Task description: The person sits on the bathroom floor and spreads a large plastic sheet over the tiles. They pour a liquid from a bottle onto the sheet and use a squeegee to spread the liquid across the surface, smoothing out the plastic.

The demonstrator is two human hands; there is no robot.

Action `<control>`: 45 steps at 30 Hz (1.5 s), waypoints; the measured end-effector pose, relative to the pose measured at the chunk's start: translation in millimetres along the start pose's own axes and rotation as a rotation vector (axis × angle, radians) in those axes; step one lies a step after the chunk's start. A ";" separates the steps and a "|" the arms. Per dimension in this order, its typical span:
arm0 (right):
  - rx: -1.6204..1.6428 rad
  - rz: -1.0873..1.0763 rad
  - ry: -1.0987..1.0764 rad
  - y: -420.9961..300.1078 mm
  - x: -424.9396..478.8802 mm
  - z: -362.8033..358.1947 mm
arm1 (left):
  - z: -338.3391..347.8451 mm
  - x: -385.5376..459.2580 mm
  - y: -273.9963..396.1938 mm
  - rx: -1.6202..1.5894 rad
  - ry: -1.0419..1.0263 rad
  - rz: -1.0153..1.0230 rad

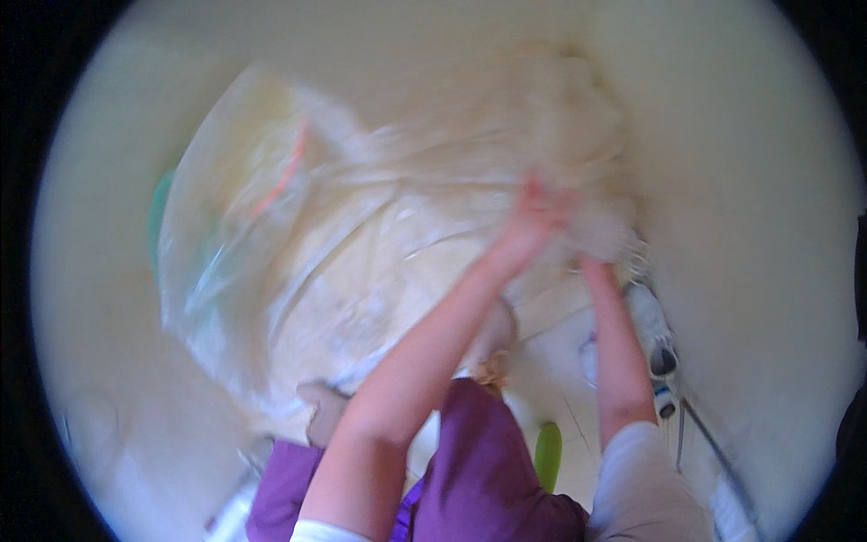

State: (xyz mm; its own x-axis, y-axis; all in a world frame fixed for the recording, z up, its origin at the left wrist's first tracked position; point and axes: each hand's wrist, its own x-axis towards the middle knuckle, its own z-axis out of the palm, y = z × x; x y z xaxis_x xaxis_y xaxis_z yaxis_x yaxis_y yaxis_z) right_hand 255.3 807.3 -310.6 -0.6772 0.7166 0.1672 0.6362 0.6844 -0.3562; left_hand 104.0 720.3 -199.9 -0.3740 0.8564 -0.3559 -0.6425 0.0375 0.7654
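A large sheet or bag of translucent plastic film [352, 284] lies creased and spread before me. My left hand [545, 206] is blurred over its right part, near or touching the film. My right hand is hidden at the wrist by a whitish blurred bunch, apparently of the same film [599, 227]; its fingers cannot be made out. Under the film's left part show a red-orange line [288, 173] and a greenish patch. A green thing [159, 210] sticks out past its left edge.
Purple clothing [474, 467] covers my legs below the arms. A long green object [547, 457] stands by them over the tiled floor [576, 413]. To the right are white items with dark ends [664, 359] and a thin pole [718, 437]. Much is blurred.
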 end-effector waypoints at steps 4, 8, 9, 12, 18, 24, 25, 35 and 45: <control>0.335 0.551 -0.133 29.7 -113.1 -60.9 | 25.3 -14.5 4.7 0.773 -0.176 0.082; 0.377 0.776 -0.254 48.1 -247.9 -127.3 | -50.1 -66.3 20.5 1.102 -0.459 0.092; 0.283 0.736 -0.304 38.8 -261.0 -138.7 | -83.0 -91.4 34.4 1.179 -0.495 -0.016; 0.255 0.391 -0.307 -13.5 -250.3 -159.2 | -211.0 -187.5 57.9 1.409 -0.294 -0.113; 0.517 0.068 -0.751 -162.1 -62.1 -125.4 | -377.6 -366.8 125.9 1.613 0.480 -0.457; -0.049 -0.684 -1.117 -345.3 49.5 -45.0 | -469.9 -422.2 1.6 1.538 0.768 -0.444; -0.161 -0.741 -1.202 -364.6 49.4 -29.4 | -462.4 -419.4 -17.5 1.529 0.797 -0.471; -0.016 -0.528 -1.130 -463.8 -164.3 137.8 | -430.4 -396.8 -45.2 1.689 0.858 -0.672; 0.097 -0.273 -0.833 -387.4 -155.9 144.3 | -430.5 -407.0 -17.7 1.498 0.760 -0.621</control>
State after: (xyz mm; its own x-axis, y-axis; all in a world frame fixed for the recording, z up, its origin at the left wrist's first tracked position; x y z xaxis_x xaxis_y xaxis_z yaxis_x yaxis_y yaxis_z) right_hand 61.1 410.9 -331.3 -0.8742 0.1727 -0.4538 0.4046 0.7757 -0.4843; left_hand -20.3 149.4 -299.4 -0.8112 0.1513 -0.5649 0.1369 0.9882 0.0680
